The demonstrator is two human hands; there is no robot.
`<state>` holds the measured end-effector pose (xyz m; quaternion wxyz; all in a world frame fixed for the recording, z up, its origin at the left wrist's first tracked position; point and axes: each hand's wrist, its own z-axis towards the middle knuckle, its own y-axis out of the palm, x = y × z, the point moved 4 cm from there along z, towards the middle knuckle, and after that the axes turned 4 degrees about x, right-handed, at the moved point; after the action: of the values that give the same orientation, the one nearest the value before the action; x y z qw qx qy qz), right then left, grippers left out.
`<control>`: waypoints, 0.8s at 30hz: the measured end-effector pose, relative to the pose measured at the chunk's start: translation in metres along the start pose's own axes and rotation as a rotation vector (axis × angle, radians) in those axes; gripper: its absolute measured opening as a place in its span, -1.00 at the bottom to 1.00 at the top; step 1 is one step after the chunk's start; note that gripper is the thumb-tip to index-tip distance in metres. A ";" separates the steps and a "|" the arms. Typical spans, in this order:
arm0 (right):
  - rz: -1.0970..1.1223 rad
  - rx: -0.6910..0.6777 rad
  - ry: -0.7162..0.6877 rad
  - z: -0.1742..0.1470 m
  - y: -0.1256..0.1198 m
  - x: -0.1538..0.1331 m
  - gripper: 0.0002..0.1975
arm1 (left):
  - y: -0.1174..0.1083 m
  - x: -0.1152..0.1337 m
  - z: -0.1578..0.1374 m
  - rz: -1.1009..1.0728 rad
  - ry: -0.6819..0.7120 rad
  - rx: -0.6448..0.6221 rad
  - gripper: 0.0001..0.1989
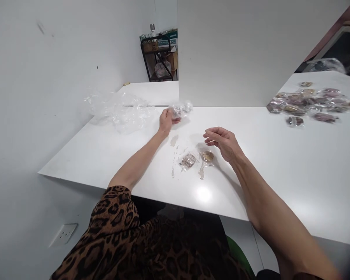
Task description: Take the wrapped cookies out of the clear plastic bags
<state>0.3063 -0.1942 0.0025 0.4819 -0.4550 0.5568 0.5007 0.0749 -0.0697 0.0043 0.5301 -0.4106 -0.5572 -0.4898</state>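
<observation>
My left hand is closed on a bunched clear plastic bag with small wrapped pieces in it, near the back of the white table. Something reddish shows beneath its fingers. To the right, my right hand hovers over the table with its fingers loosely bent and apart, and nothing visible in it. Just below that hand lies a clear packet with a yellowish-brown piece. Beside it rests another clear packet with a speckled brown piece.
Crumpled clear plastic lies at the left by the wall. Several wrapped pieces are heaped at the far right. A white upright panel stands along the table's back edge. Behind it is a dark shelf rack with boxes.
</observation>
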 end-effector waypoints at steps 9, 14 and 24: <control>-0.166 0.055 -0.253 0.008 -0.004 0.004 0.03 | 0.001 0.014 -0.113 -0.059 -0.158 -0.340 -0.70; -0.008 -0.061 -0.104 0.000 0.002 -0.003 -0.41 | 0.006 0.011 -0.129 -0.031 -0.129 -0.389 -0.72; 0.172 0.069 -0.220 -0.024 0.009 -0.029 -0.51 | 0.016 -0.002 -0.142 -0.287 -0.460 -0.489 -0.35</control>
<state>0.2995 -0.2169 0.0331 0.5108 -0.3311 0.5543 0.5676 0.1173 -0.2064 -0.0019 0.2027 -0.5423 -0.5801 -0.5730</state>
